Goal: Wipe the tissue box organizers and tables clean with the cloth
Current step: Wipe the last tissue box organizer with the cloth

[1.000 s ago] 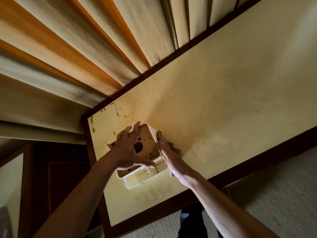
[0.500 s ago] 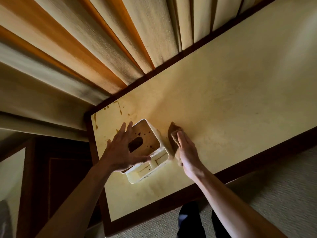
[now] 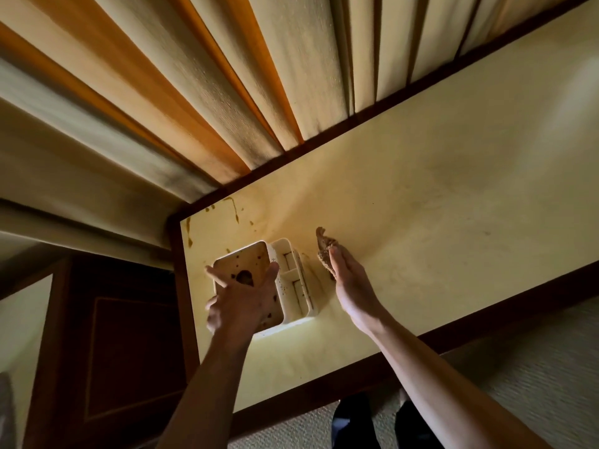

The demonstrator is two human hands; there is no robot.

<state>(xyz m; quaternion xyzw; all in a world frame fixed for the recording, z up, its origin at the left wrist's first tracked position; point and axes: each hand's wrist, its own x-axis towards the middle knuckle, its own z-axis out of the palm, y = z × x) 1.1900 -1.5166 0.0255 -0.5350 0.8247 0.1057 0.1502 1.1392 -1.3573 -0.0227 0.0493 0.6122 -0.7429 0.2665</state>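
Note:
A white tissue box organizer [image 3: 291, 280] with a stained wooden lid stands near the left end of the cream table [image 3: 453, 205]. My left hand [image 3: 241, 303] spans the lid, with the thumb on its right edge and a finger on its left edge. Just right of the organizer, my right hand [image 3: 351, 286] lies with straight fingers on a brown cloth [image 3: 324, 246] and presses it to the tabletop. The cloth sticks out past the fingertips. Brown stains [image 3: 233, 209] mark the table's far left corner.
Striped curtains [image 3: 194, 92] hang right behind the table's far edge. A dark wooden cabinet [image 3: 123, 335] stands to the left of the table. Pale carpet [image 3: 534, 367] and my dark shoes [image 3: 353, 419] lie below the near edge.
My left hand has turned the organizer so its compartments face right. My right hand has moved with the cloth off the organizer's side and onto the tabletop beside it.

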